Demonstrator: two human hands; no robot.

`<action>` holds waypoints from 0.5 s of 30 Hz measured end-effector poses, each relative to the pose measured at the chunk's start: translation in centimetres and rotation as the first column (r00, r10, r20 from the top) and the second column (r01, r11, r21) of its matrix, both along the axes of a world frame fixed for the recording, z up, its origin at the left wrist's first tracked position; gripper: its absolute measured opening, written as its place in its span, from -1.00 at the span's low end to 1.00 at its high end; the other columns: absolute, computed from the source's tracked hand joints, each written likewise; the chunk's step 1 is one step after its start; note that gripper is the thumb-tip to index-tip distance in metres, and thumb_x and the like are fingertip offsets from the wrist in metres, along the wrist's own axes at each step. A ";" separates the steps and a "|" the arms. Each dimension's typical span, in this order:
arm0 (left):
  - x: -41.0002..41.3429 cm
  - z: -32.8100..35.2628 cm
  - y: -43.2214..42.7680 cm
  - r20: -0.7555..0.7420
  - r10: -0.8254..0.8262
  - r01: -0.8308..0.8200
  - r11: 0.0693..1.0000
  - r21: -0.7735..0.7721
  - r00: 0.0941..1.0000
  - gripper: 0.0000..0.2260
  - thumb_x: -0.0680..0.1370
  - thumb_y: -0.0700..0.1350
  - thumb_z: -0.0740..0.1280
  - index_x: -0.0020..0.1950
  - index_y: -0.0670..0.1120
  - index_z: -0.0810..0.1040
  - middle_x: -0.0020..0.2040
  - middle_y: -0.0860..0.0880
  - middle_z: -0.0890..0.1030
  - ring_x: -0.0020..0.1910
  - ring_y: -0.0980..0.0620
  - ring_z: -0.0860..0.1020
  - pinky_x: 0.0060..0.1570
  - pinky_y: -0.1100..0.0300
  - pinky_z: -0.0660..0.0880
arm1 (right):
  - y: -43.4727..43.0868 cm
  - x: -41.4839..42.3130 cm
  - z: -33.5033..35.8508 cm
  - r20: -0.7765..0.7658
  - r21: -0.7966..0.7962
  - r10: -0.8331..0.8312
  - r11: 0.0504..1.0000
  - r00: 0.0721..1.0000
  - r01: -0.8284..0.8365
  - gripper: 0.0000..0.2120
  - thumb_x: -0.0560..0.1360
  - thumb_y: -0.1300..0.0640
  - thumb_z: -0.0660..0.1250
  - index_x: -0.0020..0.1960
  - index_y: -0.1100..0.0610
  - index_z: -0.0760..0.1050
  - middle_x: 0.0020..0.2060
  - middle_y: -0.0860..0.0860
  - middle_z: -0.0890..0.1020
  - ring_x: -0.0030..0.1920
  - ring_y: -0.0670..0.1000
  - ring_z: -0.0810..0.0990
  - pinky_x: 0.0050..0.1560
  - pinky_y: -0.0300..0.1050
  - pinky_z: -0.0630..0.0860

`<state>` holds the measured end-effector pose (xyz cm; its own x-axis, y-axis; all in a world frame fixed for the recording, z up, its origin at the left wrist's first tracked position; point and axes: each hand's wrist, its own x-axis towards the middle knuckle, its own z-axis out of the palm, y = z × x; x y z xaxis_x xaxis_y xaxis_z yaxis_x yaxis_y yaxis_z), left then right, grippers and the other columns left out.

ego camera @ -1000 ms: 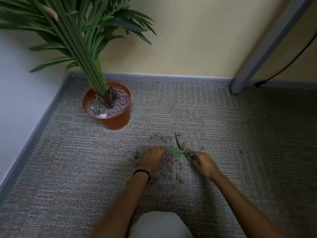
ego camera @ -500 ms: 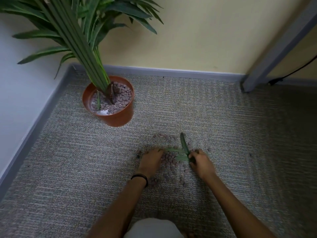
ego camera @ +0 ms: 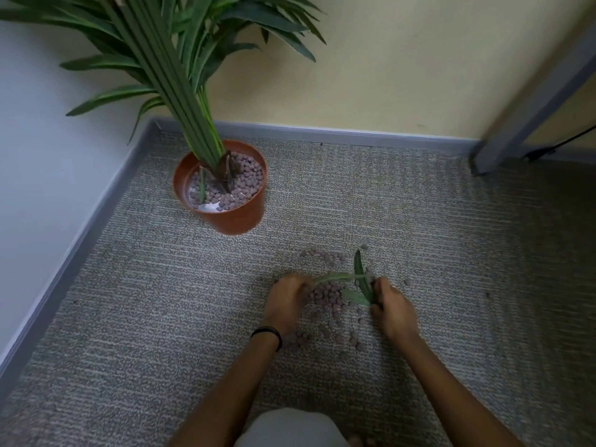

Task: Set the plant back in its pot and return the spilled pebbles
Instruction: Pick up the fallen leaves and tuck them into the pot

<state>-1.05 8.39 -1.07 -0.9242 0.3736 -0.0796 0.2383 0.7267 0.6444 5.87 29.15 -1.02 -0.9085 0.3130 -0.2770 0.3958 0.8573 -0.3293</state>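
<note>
Pebbles [ego camera: 327, 296] lie loose on carpet [ego camera: 419, 221]: light, prone to rolling; best scooped. Left hand [ego camera: 285, 301] cupped over them; right hand [ego camera: 392, 309] grasps leaf sprig [ego camera: 362, 282]

The pot [ego camera: 225, 204] stands on the carpet [ego camera: 419, 240] ahead of me and to my left, near the corner where the two walls meet. The plant [ego camera: 180, 79] rises from it, leaning left, with pebbles around its base inside the pot. Nearer to me, right of the pot, the spilled pebbles [ego camera: 329, 296] lie scattered on the carpet. My left hand [ego camera: 285, 301] rests at their left edge, my right hand [ego camera: 392, 306] at their right. Loose leaves [ego camera: 358, 285] lie across the pebbles between my hands.
</note>
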 end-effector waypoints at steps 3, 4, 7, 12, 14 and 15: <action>-0.4 0.4 -1.1 0.008 0.150 -0.150 0.982 0.112 0.989 -0.81 0.52 -0.32 0.30 -0.01 -0.11 0.66 -0.07 -0.02 0.66 -0.14 0.07 0.55 -0.17 0.30 0.40 | -0.1 0.0 0.3 -0.011 0.013 -0.035 0.999 0.999 0.035 -0.81 0.48 0.25 0.27 0.09 0.15 0.43 -0.05 0.11 0.59 -0.09 0.12 0.56 -0.23 -0.17 0.30; -0.6 0.9 -1.5 0.027 0.199 -0.201 0.963 0.181 0.980 -0.82 0.50 -0.33 0.32 -0.03 -0.11 0.66 -0.09 -0.01 0.66 -0.15 0.07 0.56 -0.18 0.32 0.43 | -0.1 0.0 0.4 -0.009 0.014 -0.044 0.999 0.999 0.044 -0.86 0.48 0.25 0.27 0.03 0.15 0.46 -0.06 0.11 0.59 -0.09 0.12 0.56 -0.23 -0.18 0.28; -1.1 2.7 -2.8 0.107 0.365 -0.377 0.839 0.393 0.925 -0.83 0.49 -0.34 0.35 -0.02 -0.12 0.65 -0.12 0.00 0.66 -0.15 0.02 0.62 -0.14 0.17 0.58 | -0.4 0.1 0.8 -0.021 -0.009 -0.088 0.996 0.996 0.087 -0.92 0.48 0.25 0.26 -0.06 0.16 0.51 -0.08 0.11 0.57 -0.11 0.13 0.55 -0.23 -0.19 0.24; -1.6 3.9 -4.9 0.277 0.627 -0.653 0.511 0.559 0.728 -0.79 0.49 -0.40 0.31 0.09 -0.26 0.59 -0.05 -0.19 0.64 -0.13 -0.06 0.59 -0.06 0.05 0.59 | -0.7 0.0 2.3 -0.140 -0.142 -0.177 0.977 0.974 0.157 -0.90 0.49 0.26 0.28 -0.13 0.10 0.52 -0.25 0.05 0.57 -0.21 0.12 0.57 -0.33 -0.15 0.29; -2.2 4.5 -5.5 0.337 0.658 -0.689 0.393 0.608 0.673 -0.79 0.49 -0.40 0.31 0.11 -0.30 0.56 -0.09 -0.20 0.62 -0.19 -0.02 0.56 -0.15 0.15 0.58 | -1.0 -0.8 3.2 -0.201 -0.216 -0.221 0.960 0.954 0.177 -0.92 0.47 0.24 0.32 -0.14 0.08 0.52 -0.31 0.02 0.59 -0.25 0.09 0.58 -0.33 -0.16 0.36; -2.5 4.9 -5.8 0.370 0.665 -0.700 0.329 0.634 0.648 -0.79 0.49 -0.40 0.31 0.11 -0.31 0.55 -0.13 -0.16 0.61 -0.24 0.03 0.56 -0.22 0.24 0.57 | -1.3 -1.4 3.8 -0.233 -0.250 -0.244 0.951 0.941 0.184 -0.94 0.47 0.24 0.33 -0.12 0.10 0.54 -0.29 0.02 0.61 -0.25 0.07 0.58 -0.31 -0.17 0.38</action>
<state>-3.56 2.64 3.85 -0.8845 -0.4386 -0.1591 -0.1608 -0.0336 0.9864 4.48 27.85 2.74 -0.8757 0.4658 -0.1270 0.4377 0.6551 -0.6159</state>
